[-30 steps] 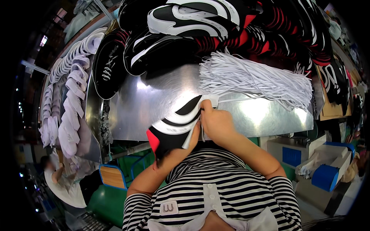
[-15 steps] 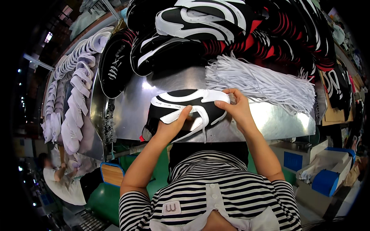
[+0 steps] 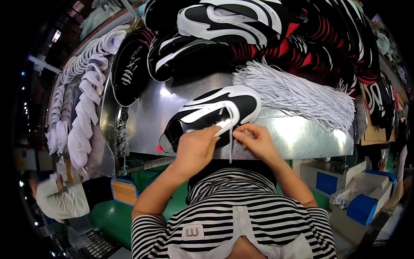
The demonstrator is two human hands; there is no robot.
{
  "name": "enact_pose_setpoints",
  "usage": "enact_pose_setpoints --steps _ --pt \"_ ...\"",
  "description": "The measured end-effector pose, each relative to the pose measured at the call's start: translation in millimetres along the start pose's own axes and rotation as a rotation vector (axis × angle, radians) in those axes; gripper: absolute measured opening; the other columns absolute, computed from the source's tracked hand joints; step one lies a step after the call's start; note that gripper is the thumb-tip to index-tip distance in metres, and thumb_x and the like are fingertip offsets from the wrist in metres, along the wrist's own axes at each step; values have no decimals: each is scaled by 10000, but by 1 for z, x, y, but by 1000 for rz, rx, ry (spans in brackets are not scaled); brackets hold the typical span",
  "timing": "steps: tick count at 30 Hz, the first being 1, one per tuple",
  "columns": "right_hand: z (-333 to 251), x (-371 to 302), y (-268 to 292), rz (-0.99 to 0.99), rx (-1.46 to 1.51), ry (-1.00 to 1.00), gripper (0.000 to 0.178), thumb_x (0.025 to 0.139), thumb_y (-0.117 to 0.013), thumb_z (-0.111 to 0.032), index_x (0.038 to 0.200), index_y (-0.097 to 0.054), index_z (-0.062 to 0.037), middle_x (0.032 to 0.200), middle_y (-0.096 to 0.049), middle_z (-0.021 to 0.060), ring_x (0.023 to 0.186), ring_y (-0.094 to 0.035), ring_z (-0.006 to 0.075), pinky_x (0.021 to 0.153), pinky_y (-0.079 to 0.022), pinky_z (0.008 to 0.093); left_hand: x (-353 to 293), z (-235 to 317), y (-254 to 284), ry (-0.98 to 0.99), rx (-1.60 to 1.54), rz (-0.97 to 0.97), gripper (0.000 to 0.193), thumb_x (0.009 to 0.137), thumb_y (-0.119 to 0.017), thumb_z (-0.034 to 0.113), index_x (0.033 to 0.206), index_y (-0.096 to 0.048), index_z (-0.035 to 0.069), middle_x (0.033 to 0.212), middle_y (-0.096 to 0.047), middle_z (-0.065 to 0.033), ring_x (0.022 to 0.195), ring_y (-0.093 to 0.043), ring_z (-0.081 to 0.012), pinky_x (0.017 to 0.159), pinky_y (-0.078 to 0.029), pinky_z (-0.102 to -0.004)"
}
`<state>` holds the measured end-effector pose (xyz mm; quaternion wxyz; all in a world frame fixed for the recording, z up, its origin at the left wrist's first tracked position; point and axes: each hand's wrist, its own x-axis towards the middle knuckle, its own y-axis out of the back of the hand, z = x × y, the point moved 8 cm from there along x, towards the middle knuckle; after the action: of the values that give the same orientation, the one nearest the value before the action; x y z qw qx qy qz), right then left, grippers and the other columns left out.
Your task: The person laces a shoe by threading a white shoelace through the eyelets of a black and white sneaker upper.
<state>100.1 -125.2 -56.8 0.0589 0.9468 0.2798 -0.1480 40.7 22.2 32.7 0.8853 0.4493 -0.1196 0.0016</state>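
A black and white shoe upper (image 3: 246,102) lies tilted on the metal tabletop, its toe to the right and a red tab at its heel end. My left hand (image 3: 195,147) grips the upper's near side, with thumb and fingertips at the white edge of the opening. A white shoelace (image 3: 230,149) hangs from the front of that opening toward the table's near edge. Just right of the lace is my right hand (image 3: 257,141), its thumb and forefinger brought together in a pinch. Whatever lies between those fingertips is too small to make out.
Behind the upper lies a thick bundle of white laces (image 3: 297,97). Black, white and red shoe uppers (image 3: 228,21) are heaped along the back. Rows of white shoe parts (image 3: 82,116) stand at the left. A co-worker (image 3: 64,198) is at lower left.
The upper has turned, its toe swinging up and away. My left hand has moved right along the opening. My right hand has left the toe and come down beside the lace.
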Motion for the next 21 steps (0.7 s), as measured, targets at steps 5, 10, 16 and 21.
enact_pose_setpoints --steps 5,10,16,21 --pt "5 2 -8 -53 175 25 148 903 -688 -202 888 -632 -65 671 -507 -66 569 -424 26 512 -312 196 8 10 -7 -77 -1 119 217 837 -638 94 1050 -654 61 842 -683 -119 747 -673 -329 637 -528 -419" --pt "43 -52 -6 -302 -329 121 101 878 -669 -100 881 -661 1 731 -551 -9 686 -495 86 626 -415 269 11 4 26 -117 -10 238 244 808 -684 124 1042 -646 68 775 -647 -102 736 -664 -318 627 -508 -436" --pt "61 -130 64 -160 -903 216 183 759 -763 -68 780 -596 5 679 -499 139 571 -487 294 555 -406 363 26 1 128 -55 -5 421 249 861 -719 155 1092 -681 69 680 -649 -122 574 -645 -272 551 -492 -370" --pt "40 -127 90 85 -444 90 101 843 -711 -81 847 -644 -6 705 -606 29 588 -487 113 548 -385 285 27 0 52 -14 -10 -98 259 862 -698 165 1104 -677 74 848 -682 -171 743 -673 -346 661 -520 -380"
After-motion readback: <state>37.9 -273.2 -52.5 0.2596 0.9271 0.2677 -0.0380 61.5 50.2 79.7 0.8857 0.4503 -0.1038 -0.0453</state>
